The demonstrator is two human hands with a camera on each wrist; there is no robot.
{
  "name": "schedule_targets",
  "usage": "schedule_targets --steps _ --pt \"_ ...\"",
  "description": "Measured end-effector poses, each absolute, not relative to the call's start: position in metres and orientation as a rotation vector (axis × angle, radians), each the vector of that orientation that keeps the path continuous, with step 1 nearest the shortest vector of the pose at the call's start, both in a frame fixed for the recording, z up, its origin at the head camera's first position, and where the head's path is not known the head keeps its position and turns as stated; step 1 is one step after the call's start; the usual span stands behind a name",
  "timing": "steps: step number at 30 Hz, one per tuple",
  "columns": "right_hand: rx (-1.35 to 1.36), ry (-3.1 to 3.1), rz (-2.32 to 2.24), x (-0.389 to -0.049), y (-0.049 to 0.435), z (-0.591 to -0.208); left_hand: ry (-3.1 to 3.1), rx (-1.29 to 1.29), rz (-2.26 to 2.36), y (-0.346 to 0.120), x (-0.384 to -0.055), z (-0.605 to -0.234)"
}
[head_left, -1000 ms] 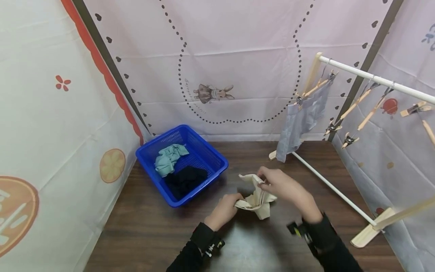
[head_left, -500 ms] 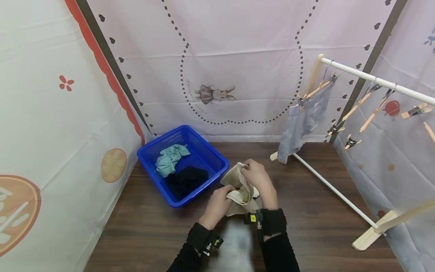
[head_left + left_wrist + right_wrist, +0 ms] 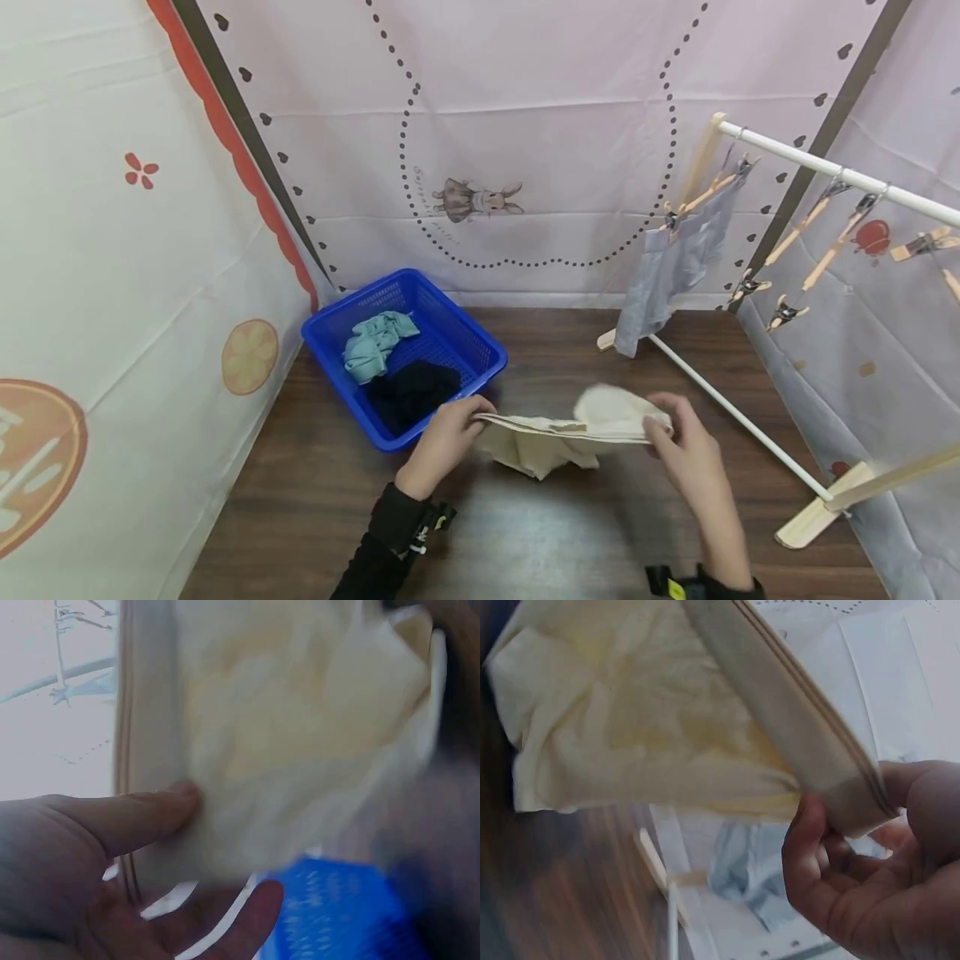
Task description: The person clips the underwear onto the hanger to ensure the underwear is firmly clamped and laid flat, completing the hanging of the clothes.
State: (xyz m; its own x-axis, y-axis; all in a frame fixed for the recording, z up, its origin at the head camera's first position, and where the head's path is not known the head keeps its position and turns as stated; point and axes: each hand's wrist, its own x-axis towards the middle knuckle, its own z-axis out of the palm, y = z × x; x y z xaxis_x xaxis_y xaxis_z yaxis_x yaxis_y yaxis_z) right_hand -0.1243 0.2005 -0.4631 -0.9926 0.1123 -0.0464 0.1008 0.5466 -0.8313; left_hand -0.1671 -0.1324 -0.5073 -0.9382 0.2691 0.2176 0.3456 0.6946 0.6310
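A cream cloth garment [image 3: 536,452] is stretched sideways between both hands, over the table. My left hand [image 3: 444,440] pinches one end of its thick banded edge, thumb on the near face in the left wrist view. At the opposite end of that edge, my right hand [image 3: 688,454] pinches the band between thumb and fingers. Several stacked layers show along the band [image 3: 791,705] in the right wrist view. Below the edge the fabric hangs loose and creased, and one rounded flap [image 3: 611,407] stands up near the right hand.
A blue basket [image 3: 480,367] left of the hands holds a teal cloth [image 3: 375,342] and a black cloth [image 3: 414,392]. On the right stands a rack with a white rail [image 3: 802,158], a hanging grey-blue garment [image 3: 667,267] and several wooden clip hangers [image 3: 832,250]. Patterned fabric walls enclose the table.
The cream garment was bunched between close-set hands; now its banded edge is drawn out straight. The left hand moved left and the right hand moved right.
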Motion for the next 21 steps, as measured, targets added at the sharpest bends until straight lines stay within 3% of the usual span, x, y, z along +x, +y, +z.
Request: schedule_targets --steps 6,10,12,17,21 --pt "0.005 -2.796 1.478 -0.072 0.234 -0.46 -2.738 -0.611 -1.25 -0.146 -0.155 -0.474" --pt "0.461 -2.719 1.53 -0.045 0.255 -0.458 -2.721 -0.646 -1.335 -0.151 -0.147 -0.445" --pt "0.566 -2.724 1.574 -0.041 0.263 -0.449 -2.722 -0.661 -1.317 -0.152 -0.149 -0.433" --pt "0.279 -3.03 1.283 -0.07 0.258 -0.431 -2.667 -0.591 -1.238 -0.138 -0.192 -0.431" --pt "0.09 -3.216 0.951 -0.111 0.245 -0.473 -2.562 -0.513 -1.251 -0.095 -0.244 -0.457"
